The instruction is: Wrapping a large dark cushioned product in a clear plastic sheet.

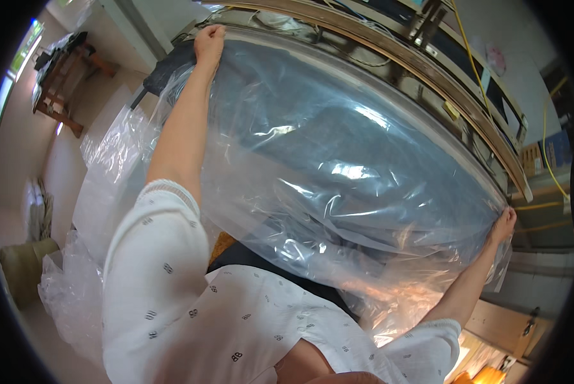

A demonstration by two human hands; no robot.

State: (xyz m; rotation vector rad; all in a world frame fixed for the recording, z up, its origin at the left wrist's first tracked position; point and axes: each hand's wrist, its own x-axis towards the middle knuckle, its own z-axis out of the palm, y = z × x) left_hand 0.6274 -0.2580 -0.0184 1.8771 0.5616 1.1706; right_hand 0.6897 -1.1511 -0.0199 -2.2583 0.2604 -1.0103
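Note:
A wide clear plastic sheet (pixel 351 171) stretches between my two hands, with creases and bright glints across it. Beneath it shows a dark blue-grey surface, whose kind the film blurs. At the far left, my left hand (pixel 210 45) is closed in a pinch at the sheet's upper edge. My right hand (pixel 505 224) pinches the same edge at the far right, with the arm stretched out. The near part of the sheet hangs in loose folds toward my body. A long pale bar (pixel 363 80) runs along the sheet's far edge, between the hands.
Beyond the sheet stands a long machine frame with a wooden rail (pixel 389 45) and loose wires. A yellow cord (pixel 469 57) hangs over it. More crumpled clear plastic (pixel 76 288) lies at left, near an olive-green rounded object (pixel 28 272). A wooden stand (pixel 63 83) is farther back.

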